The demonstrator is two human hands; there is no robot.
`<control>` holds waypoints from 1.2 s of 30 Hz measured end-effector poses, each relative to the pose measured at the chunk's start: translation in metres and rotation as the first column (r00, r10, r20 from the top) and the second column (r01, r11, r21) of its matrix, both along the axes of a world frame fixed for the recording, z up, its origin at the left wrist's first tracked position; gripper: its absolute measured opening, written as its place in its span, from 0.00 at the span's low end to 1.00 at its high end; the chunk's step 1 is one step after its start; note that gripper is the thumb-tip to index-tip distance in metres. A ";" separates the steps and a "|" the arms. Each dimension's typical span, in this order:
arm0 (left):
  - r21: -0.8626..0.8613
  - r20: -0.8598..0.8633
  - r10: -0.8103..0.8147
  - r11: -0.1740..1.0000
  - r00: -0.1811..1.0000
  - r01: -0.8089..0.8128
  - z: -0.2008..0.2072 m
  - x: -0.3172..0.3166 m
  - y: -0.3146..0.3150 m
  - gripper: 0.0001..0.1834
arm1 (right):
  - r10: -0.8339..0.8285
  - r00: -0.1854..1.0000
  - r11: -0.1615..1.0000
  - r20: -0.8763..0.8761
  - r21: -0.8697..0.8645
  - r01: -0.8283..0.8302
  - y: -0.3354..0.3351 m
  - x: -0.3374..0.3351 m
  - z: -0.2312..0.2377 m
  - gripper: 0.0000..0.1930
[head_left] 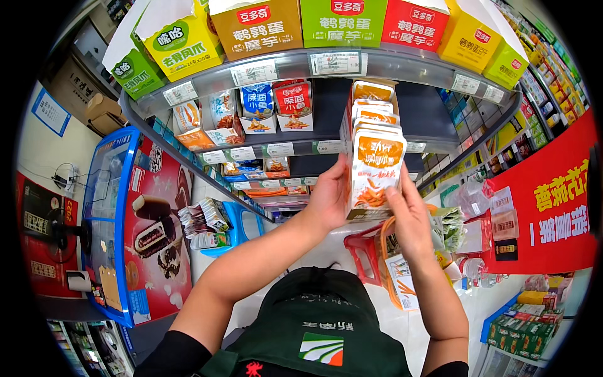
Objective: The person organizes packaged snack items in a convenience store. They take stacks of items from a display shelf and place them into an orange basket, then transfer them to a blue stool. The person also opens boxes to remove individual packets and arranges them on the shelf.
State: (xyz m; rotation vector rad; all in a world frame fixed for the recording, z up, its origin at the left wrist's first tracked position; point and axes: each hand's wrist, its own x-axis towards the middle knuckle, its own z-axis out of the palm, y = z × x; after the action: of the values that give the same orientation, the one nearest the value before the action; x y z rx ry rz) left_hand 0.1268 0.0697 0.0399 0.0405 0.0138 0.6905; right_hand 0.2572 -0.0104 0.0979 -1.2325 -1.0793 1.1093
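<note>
Between my hands is an open cardboard display box (347, 125) filled with a row of upright orange-and-white snack packets (377, 164). Its far end reaches over the dark middle shelf (433, 119), and its near end tilts toward me. My left hand (330, 196) is closed around the box's left side. On the other side, my right hand (409, 217) grips the near right edge, its thumb pressed on the front packet. Left of the box, small boxes of blue pouches (257, 103) and red pouches (293, 102) stand on the same shelf.
Large colourful cartons (257, 28) line the top shelf above a price-tag rail (232, 72). A blue stool (242, 226) bearing packets stands lower left, near a blue-framed freezer (113, 213). An orange basket (386, 276) and a red stool (361, 251) are below my right forearm.
</note>
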 end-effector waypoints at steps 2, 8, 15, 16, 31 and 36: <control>0.042 -0.155 0.025 0.999 0.988 -0.019 0.003 0.004 0.008 0.26 | -0.008 1.000 0.996 -0.001 0.093 0.008 0.016 0.012 -0.005 0.25; 0.388 -0.549 0.343 0.912 0.762 -0.131 0.038 0.013 0.017 0.25 | -0.185 0.904 0.978 0.386 0.164 0.131 0.081 0.033 -0.017 0.22; 0.695 -0.662 0.654 0.719 0.366 -0.029 0.043 -0.007 0.022 0.36 | -0.152 0.822 0.984 0.549 0.007 0.178 0.179 0.011 -0.035 0.18; 0.714 -0.653 0.676 0.700 0.342 -0.018 0.042 -0.011 0.021 0.36 | -0.162 0.818 0.983 0.552 0.022 0.181 0.186 0.004 -0.041 0.18; 0.617 -0.774 0.578 0.780 0.257 0.104 0.004 -0.079 0.028 0.27 | -0.599 0.552 0.774 0.581 0.597 0.211 0.172 -0.034 -0.073 0.14; 0.478 -0.876 0.465 0.874 0.129 0.088 -0.053 -0.139 0.014 0.23 | -0.414 0.850 0.849 0.327 0.475 0.231 0.102 -0.087 -0.104 0.13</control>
State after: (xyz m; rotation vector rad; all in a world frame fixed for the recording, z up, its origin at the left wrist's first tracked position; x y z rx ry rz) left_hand -0.0121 0.0835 -0.0136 0.9946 1.2472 0.8164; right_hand 0.1698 0.0912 -0.0061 -1.2674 -1.2829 0.3138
